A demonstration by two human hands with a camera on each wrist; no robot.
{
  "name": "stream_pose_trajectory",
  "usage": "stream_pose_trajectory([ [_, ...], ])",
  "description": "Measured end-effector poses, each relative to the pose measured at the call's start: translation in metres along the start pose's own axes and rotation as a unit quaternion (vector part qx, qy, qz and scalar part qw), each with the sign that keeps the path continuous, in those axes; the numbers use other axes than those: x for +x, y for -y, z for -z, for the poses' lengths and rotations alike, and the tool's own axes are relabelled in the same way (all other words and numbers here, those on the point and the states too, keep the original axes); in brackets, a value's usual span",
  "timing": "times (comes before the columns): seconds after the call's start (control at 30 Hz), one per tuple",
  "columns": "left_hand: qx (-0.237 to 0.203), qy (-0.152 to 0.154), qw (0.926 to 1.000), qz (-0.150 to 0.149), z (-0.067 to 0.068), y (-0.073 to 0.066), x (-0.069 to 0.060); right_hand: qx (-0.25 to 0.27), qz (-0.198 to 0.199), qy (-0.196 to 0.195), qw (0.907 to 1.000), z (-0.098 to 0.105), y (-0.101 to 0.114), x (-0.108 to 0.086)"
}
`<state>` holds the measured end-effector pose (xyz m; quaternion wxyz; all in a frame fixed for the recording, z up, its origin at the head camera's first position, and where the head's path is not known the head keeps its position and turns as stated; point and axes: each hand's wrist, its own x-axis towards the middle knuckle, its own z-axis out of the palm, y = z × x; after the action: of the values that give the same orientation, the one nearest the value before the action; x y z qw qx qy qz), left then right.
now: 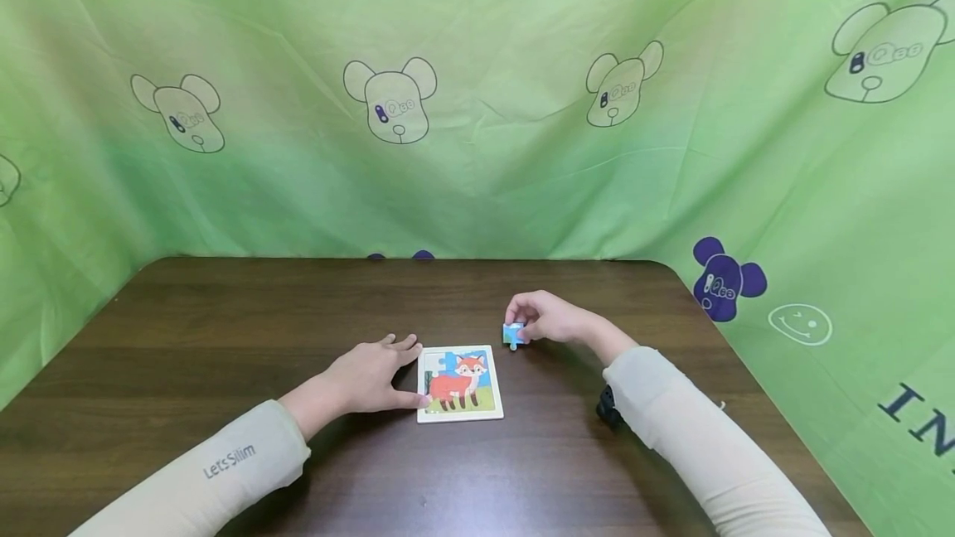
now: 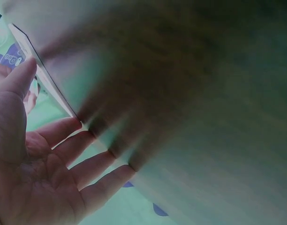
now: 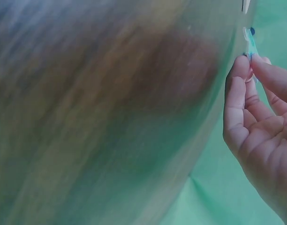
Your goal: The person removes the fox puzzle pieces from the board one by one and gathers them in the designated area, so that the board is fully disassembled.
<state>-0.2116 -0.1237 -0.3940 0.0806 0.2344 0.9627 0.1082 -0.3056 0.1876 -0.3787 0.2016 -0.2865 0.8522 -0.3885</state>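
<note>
A square fox jigsaw puzzle (image 1: 461, 386) in a pale frame lies on the dark wooden table (image 1: 298, 297). Its upper left corner shows a bare pale gap. My left hand (image 1: 373, 375) rests at the frame's left side, thumb on the lower left edge and fingers spread near the upper left corner. In the left wrist view those fingers (image 2: 99, 187) are straight, fingertips touching the tabletop. To the right of the frame, my right hand (image 1: 548, 319) pinches a blue puzzle piece (image 1: 512, 335) between thumb and fingers. The right wrist view shows this puzzle piece (image 3: 250, 44) edge-on, raised off the table.
A small black object (image 1: 608, 407) lies beside the right forearm, partly hidden by the sleeve (image 1: 656, 396). Green cloth (image 1: 477, 189) printed with bear heads hangs behind the table and along its sides.
</note>
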Motion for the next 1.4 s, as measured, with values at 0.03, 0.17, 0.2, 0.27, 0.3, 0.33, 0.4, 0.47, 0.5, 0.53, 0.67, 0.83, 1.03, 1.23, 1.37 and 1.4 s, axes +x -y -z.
stream_pose_trajectory([
  [0.03, 0.0, -0.001, 1.0, 0.0, 0.0001, 0.0, 0.0, 0.001, 0.002, -0.001, 1.0, 0.0009, -0.0014, -0.0003],
  [0.17, 0.001, 0.0, 1.0, 0.0, 0.0005, -0.0002, 0.0003, 0.011, 0.004, -0.002, 0.9999, 0.0033, -0.0054, -0.0009],
  [0.2, 0.001, 0.0, 1.0, 0.0, 0.0006, -0.0003, 0.0003, 0.013, 0.001, -0.002, 0.9999, 0.0037, -0.006, -0.0011],
  [0.27, 0.001, 0.002, 1.0, 0.002, 0.0006, -0.0005, 0.0002, 0.019, -0.004, -0.003, 0.9998, 0.004, -0.0066, -0.0014],
  [0.3, 0.001, 0.002, 1.0, 0.003, 0.0005, -0.0006, 0.0001, 0.021, -0.005, -0.004, 0.9998, 0.004, -0.0068, -0.0016],
  [0.33, 0.0, 0.002, 1.0, 0.002, 0.0003, -0.0007, 0.0, 0.021, -0.008, -0.004, 0.9997, 0.004, -0.007, -0.0017],
  [0.4, 0.001, 0.002, 1.0, 0.003, -0.0001, -0.0007, -0.0002, 0.023, -0.01, -0.005, 0.9997, 0.0037, -0.0078, -0.0018],
  [0.47, 0.002, 0.003, 1.0, 0.004, -0.0003, -0.0006, -0.0003, 0.023, -0.014, -0.007, 0.9996, 0.0035, -0.0084, -0.0013],
  [0.5, 0.003, 0.002, 1.0, 0.004, -0.0006, -0.0004, -0.0001, 0.019, -0.013, -0.008, 0.9997, 0.0037, -0.0088, -0.001],
  [0.53, 0.003, 0.002, 1.0, 0.004, -0.0007, -0.0003, -0.0001, 0.018, -0.015, -0.01, 0.9997, 0.0036, -0.0091, -0.0006],
  [0.67, 0.003, 0.0, 1.0, 0.004, -0.0008, 0.0, -0.0003, 0.004, -0.017, -0.015, 0.9997, 0.0032, -0.0103, 0.0008],
  [0.83, 0.001, -0.001, 1.0, 0.003, -0.0004, -0.0004, -0.0008, -0.014, -0.017, -0.019, 0.9996, 0.0028, -0.0102, 0.0009],
  [1.03, 0.0, 0.002, 1.0, 0.004, 0.0003, -0.0016, -0.0006, -0.037, -0.01, -0.033, 0.9987, 0.0037, -0.009, 0.0002],
  [1.23, 0.0, 0.007, 0.9999, 0.008, 0.0002, -0.0018, -0.0002, -0.065, -0.012, -0.05, 0.9966, 0.0049, -0.0086, 0.0005],
  [1.37, 0.0, 0.006, 1.0, 0.007, 0.0003, -0.0015, 0.0, -0.071, 0.003, -0.054, 0.996, 0.0055, -0.0036, 0.0018],
  [1.4, 0.001, 0.005, 1.0, 0.007, 0.0003, -0.0013, 0.0, -0.071, 0.007, -0.054, 0.996, 0.0053, -0.0015, 0.0024],
])
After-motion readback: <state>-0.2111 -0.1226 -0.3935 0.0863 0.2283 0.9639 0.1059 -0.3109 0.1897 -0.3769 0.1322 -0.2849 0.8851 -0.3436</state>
